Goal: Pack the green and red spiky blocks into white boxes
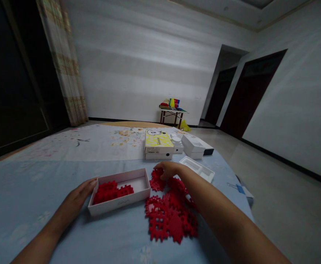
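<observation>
A white open-topped box (pixel 119 201) rests on the table with several red toothed building pieces (pixel 106 191) at its left and middle. My left hand (pixel 83 190) lies against the outside of the box's left end, its fingers stretched along the wall near the back corner. Just beyond the box's right end, my right hand (pixel 168 169) has its fingers closed on a red toothed building piece (pixel 156 181). A loose pile of similar flat red pieces (pixel 171 216), some with square holes, spreads below that hand; my forearm covers part of its right side.
Behind my hands stand a yellow-and-white printed box (pixel 158 143), white boxes (pixel 192 146) and a white tray (pixel 201 169). A blue clip-like item (pixel 240 189) is near the right edge of the cloth-covered table (pixel 39 183). A small table (pixel 174 110) stands by the wall.
</observation>
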Action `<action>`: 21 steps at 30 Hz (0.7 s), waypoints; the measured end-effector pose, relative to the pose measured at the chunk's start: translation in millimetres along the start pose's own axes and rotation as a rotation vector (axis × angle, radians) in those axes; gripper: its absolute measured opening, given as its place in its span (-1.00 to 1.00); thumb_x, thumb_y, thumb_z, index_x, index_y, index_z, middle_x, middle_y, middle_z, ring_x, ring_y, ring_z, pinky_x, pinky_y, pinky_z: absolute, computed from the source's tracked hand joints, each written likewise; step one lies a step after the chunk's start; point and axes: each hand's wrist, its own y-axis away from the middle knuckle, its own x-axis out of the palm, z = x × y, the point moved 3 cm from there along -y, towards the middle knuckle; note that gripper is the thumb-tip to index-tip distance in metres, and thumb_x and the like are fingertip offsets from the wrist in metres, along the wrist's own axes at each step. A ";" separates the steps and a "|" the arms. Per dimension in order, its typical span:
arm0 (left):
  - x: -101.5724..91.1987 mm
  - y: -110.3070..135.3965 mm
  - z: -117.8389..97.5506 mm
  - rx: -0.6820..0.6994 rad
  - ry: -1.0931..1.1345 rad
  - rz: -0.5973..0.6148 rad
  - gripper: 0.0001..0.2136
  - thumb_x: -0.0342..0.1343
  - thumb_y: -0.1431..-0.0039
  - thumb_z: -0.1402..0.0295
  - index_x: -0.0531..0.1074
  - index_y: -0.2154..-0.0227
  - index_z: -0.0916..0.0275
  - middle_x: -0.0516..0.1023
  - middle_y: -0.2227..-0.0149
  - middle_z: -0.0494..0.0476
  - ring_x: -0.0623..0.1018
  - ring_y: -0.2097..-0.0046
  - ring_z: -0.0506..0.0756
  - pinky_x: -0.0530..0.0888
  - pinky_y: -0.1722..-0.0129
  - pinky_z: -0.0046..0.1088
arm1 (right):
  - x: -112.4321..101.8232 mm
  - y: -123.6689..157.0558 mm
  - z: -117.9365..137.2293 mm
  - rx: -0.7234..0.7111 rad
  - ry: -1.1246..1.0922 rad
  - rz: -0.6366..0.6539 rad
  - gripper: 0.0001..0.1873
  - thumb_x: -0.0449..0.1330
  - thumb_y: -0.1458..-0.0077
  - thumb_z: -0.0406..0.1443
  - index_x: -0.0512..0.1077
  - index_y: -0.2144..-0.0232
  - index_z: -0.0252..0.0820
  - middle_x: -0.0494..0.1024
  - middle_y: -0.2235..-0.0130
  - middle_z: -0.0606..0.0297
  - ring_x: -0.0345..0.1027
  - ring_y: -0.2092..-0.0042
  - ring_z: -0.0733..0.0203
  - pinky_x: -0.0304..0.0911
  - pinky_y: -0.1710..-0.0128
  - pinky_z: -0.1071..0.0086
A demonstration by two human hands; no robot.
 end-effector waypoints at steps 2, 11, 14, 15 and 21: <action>-0.4 0.6 -0.9 0.001 -0.004 -0.007 -0.35 -0.09 0.11 -0.13 0.40 0.11 0.31 0.40 -0.05 0.24 0.32 -0.12 0.18 0.11 -0.17 -0.27 | -0.9 2.4 -2.2 0.036 -0.032 -0.058 -0.20 0.26 0.27 -0.26 0.21 -0.11 -0.20 0.47 0.07 0.20 0.37 0.13 0.14 0.26 0.21 0.46; 0.4 2.0 -10.7 0.002 0.011 -0.026 -0.37 -0.06 0.16 -0.14 0.44 0.19 0.28 0.47 0.01 0.23 0.38 -0.07 0.20 0.15 -0.14 -0.22 | -0.7 38.2 21.5 0.112 -0.022 -0.294 -0.09 0.23 0.26 0.02 0.15 -0.13 -0.23 0.43 0.05 0.09 0.34 0.08 0.03 0.23 0.15 0.33; 0.6 0.7 -6.5 -0.015 -0.005 -0.022 -0.33 -0.07 0.18 -0.15 0.42 0.15 0.31 0.45 0.00 0.25 0.36 -0.09 0.20 0.13 -0.16 -0.25 | 10.1 40.6 41.0 0.125 0.116 -0.273 -0.17 0.20 0.28 0.04 0.26 -0.04 -0.22 0.44 0.06 0.03 0.32 0.07 -0.06 0.23 0.16 0.24; 0.6 0.7 -5.8 -0.019 -0.008 -0.025 -0.32 -0.08 0.18 -0.15 0.41 0.14 0.32 0.44 -0.01 0.26 0.35 -0.10 0.20 0.13 -0.16 -0.26 | 13.2 40.4 46.2 0.133 0.161 -0.260 -0.22 0.20 0.28 0.04 0.30 0.00 -0.21 0.45 0.08 0.02 0.32 0.07 -0.08 0.23 0.17 0.22; 1.7 3.7 -11.7 0.002 -0.033 -0.007 -0.37 -0.08 0.11 -0.09 0.40 0.13 0.34 0.43 -0.02 0.27 0.36 -0.09 0.18 0.15 -0.15 -0.26 | 19.4 37.7 59.8 0.168 0.269 -0.236 -0.26 0.17 0.32 0.10 0.37 0.12 -0.23 0.46 0.13 -0.03 0.33 0.11 -0.13 0.26 0.23 0.16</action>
